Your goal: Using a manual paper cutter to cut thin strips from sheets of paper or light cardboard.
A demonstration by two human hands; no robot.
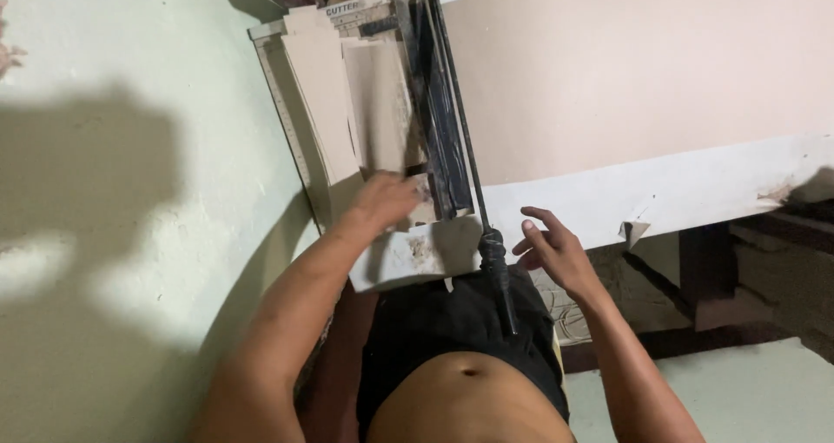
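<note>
A paper cutter (295, 122) with a pale ruled base lies on a table in front of me, next to a green wall. Sheets of beige card (326, 95) rest on its bed. My left hand (387, 198) presses flat on the near end of the card, blurred, beside the dark blade rail (439, 130). The long black lever arm (465, 148) runs down toward me and ends in a black handle (499, 274). My right hand (552, 247) hovers just right of that handle, fingers spread, holding nothing.
A large pinkish board (643, 69) covers the tabletop at right, with a white table edge (695, 191) and a torn paper flap (634, 230). Dark wooden table legs (708, 265) stand below. The green wall (130, 191) closes in the left side.
</note>
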